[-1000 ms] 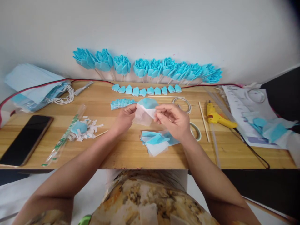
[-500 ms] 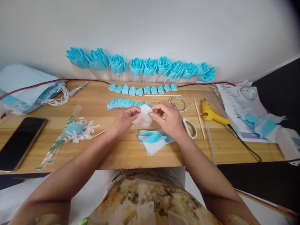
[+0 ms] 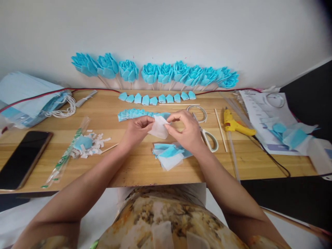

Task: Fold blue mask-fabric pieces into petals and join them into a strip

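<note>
A small white piece of thin fabric [image 3: 158,128] hangs between my two hands above the table. My left hand [image 3: 138,129] pinches its left edge between thumb and fingers. On the other side, my right hand [image 3: 186,128] holds its right edge with thumb and forefinger. Below them lies a loose pile of blue and white fabric pieces [image 3: 169,157]. Just behind my hands is a row of overlapping blue petals [image 3: 135,114], partly hidden. Farther back, several separate folded blue petals [image 3: 145,100] are lined up. Scissors [image 3: 210,140] rest by my right hand, their blades hidden.
Several blue fabric flowers [image 3: 128,71] on sticks lean along the wall. At right are a yellow glue gun [image 3: 236,126], a thin stick [image 3: 220,129] and a tape roll [image 3: 198,114]. At left lie a phone [image 3: 24,159], paper scraps [image 3: 97,141] and bagged blue sheets [image 3: 28,97].
The white fabric piece has been turned slightly and now shows flatter, with a pointed top edge. Both hands keep their pinch and stay nearly in place.
</note>
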`<action>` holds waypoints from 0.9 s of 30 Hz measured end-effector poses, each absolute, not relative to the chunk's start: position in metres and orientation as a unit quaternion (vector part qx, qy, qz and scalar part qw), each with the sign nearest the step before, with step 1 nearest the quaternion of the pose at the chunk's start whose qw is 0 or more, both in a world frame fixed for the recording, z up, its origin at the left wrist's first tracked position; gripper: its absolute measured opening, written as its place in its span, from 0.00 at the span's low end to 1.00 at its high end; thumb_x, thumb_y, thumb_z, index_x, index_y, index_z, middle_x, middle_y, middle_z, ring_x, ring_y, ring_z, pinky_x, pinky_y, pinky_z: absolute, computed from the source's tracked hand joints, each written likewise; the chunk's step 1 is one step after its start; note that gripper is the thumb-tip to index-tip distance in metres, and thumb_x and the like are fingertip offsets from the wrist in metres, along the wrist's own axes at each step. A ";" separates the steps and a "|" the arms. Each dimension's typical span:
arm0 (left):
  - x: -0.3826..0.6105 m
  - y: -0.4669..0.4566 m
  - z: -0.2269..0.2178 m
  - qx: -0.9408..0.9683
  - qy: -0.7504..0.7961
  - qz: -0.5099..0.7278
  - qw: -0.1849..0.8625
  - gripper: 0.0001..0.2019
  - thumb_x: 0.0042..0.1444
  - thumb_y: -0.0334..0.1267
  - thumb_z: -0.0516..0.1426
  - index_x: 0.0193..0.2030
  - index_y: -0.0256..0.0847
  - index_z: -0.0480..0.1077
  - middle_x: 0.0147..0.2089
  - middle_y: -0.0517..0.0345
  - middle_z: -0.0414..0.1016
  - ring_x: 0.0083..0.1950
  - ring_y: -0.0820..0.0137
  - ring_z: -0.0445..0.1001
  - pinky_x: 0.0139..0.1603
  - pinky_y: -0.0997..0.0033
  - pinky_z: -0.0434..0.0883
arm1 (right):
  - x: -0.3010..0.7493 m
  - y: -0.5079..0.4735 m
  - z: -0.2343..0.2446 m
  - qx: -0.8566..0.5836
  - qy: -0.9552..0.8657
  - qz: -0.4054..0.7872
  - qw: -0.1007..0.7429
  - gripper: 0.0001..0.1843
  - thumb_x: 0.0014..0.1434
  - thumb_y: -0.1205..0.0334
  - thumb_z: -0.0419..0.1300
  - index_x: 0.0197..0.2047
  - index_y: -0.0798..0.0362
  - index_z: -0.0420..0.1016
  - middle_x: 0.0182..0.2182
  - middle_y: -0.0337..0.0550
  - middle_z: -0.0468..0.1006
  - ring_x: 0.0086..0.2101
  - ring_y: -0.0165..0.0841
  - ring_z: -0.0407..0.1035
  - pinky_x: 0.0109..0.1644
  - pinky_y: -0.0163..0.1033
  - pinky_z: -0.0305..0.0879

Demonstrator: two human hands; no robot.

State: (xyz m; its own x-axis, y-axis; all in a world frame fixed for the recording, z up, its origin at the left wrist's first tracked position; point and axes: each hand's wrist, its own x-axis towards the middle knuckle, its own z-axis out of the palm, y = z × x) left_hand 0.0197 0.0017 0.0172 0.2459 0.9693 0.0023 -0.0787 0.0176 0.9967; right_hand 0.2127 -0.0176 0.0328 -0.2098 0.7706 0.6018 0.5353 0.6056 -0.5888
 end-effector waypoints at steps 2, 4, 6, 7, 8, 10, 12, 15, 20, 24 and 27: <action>0.020 0.003 0.016 0.537 0.419 0.462 0.568 0.13 0.45 0.46 0.69 0.29 0.38 0.76 0.26 0.60 0.76 0.27 0.74 0.70 0.30 0.75 0.68 | 0.213 -0.017 0.032 -0.433 -0.769 0.134 0.450 0.06 0.59 0.65 0.63 0.41 0.46 0.74 0.33 0.38 0.79 0.37 0.37 0.71 0.45 0.45 0.65; 0.021 0.003 0.016 0.542 0.422 0.465 0.558 0.15 0.44 0.47 0.69 0.29 0.38 0.75 0.28 0.59 0.77 0.28 0.74 0.70 0.30 0.74 0.68 | 0.213 -0.017 0.032 -0.435 -0.772 0.142 0.440 0.07 0.59 0.65 0.64 0.42 0.46 0.75 0.32 0.37 0.78 0.36 0.36 0.71 0.45 0.44 0.65; 0.021 0.001 0.017 0.551 0.423 0.464 0.550 0.15 0.44 0.47 0.70 0.29 0.38 0.75 0.29 0.58 0.77 0.29 0.73 0.71 0.32 0.74 0.68 | 0.212 -0.017 0.032 -0.435 -0.774 0.147 0.436 0.06 0.59 0.65 0.64 0.41 0.47 0.74 0.31 0.37 0.77 0.36 0.36 0.71 0.45 0.44 0.65; 0.022 0.001 0.018 0.558 0.422 0.462 0.545 0.14 0.44 0.46 0.70 0.29 0.37 0.75 0.29 0.58 0.77 0.29 0.73 0.71 0.32 0.74 0.68 | 0.212 -0.017 0.032 -0.432 -0.775 0.145 0.439 0.05 0.59 0.65 0.64 0.39 0.47 0.74 0.30 0.37 0.77 0.36 0.36 0.71 0.44 0.44 0.65; 0.022 0.000 0.019 0.565 0.423 0.462 0.537 0.13 0.45 0.45 0.69 0.29 0.37 0.75 0.28 0.58 0.77 0.29 0.73 0.70 0.32 0.74 0.68 | 0.212 -0.017 0.032 -0.425 -0.776 0.142 0.444 0.04 0.59 0.66 0.64 0.37 0.47 0.73 0.31 0.38 0.77 0.36 0.36 0.71 0.44 0.44 0.65; 0.022 0.000 0.020 0.578 0.429 0.471 0.510 0.11 0.47 0.43 0.68 0.30 0.37 0.75 0.26 0.59 0.75 0.28 0.74 0.69 0.31 0.75 0.66 | 0.211 -0.017 0.032 -0.405 -0.780 0.132 0.459 0.05 0.60 0.68 0.62 0.34 0.48 0.71 0.33 0.39 0.78 0.38 0.36 0.72 0.45 0.44 0.66; 0.021 0.000 0.020 0.587 0.442 0.488 0.471 0.09 0.48 0.41 0.66 0.29 0.38 0.75 0.25 0.61 0.72 0.26 0.76 0.66 0.28 0.75 0.63 | 0.209 -0.017 0.031 -0.380 -0.785 0.122 0.475 0.07 0.60 0.70 0.61 0.34 0.48 0.71 0.37 0.40 0.81 0.41 0.37 0.74 0.47 0.46 0.67; 0.019 0.003 0.019 0.596 0.448 0.506 0.434 0.08 0.50 0.40 0.64 0.29 0.38 0.75 0.25 0.61 0.71 0.26 0.75 0.65 0.28 0.75 0.62 | 0.207 -0.017 0.030 -0.347 -0.788 0.113 0.497 0.09 0.60 0.73 0.59 0.35 0.47 0.71 0.37 0.39 0.82 0.40 0.35 0.75 0.48 0.45 0.68; 0.014 0.008 0.015 0.563 0.418 0.539 0.466 0.07 0.52 0.39 0.65 0.29 0.39 0.75 0.28 0.59 0.75 0.29 0.73 0.70 0.31 0.74 0.66 | 0.211 -0.024 0.036 -0.253 -0.813 0.302 0.428 0.05 0.61 0.70 0.61 0.37 0.49 0.74 0.33 0.38 0.81 0.35 0.31 0.75 0.42 0.40 0.71; 0.012 0.009 0.017 0.544 0.385 0.549 0.504 0.09 0.49 0.42 0.68 0.30 0.40 0.76 0.29 0.59 0.78 0.30 0.72 0.73 0.29 0.75 0.66 | 0.220 -0.026 0.038 -0.270 -0.749 0.391 0.461 0.04 0.61 0.66 0.64 0.40 0.49 0.76 0.32 0.36 0.80 0.32 0.29 0.74 0.37 0.37 0.70; 0.012 0.009 0.019 0.546 0.388 0.544 0.506 0.10 0.48 0.42 0.69 0.31 0.40 0.77 0.30 0.59 0.79 0.32 0.70 0.76 0.30 0.75 0.67 | 0.225 -0.022 0.036 -0.322 -0.705 0.288 0.563 0.05 0.61 0.65 0.63 0.41 0.47 0.76 0.35 0.38 0.78 0.36 0.33 0.73 0.43 0.42 0.71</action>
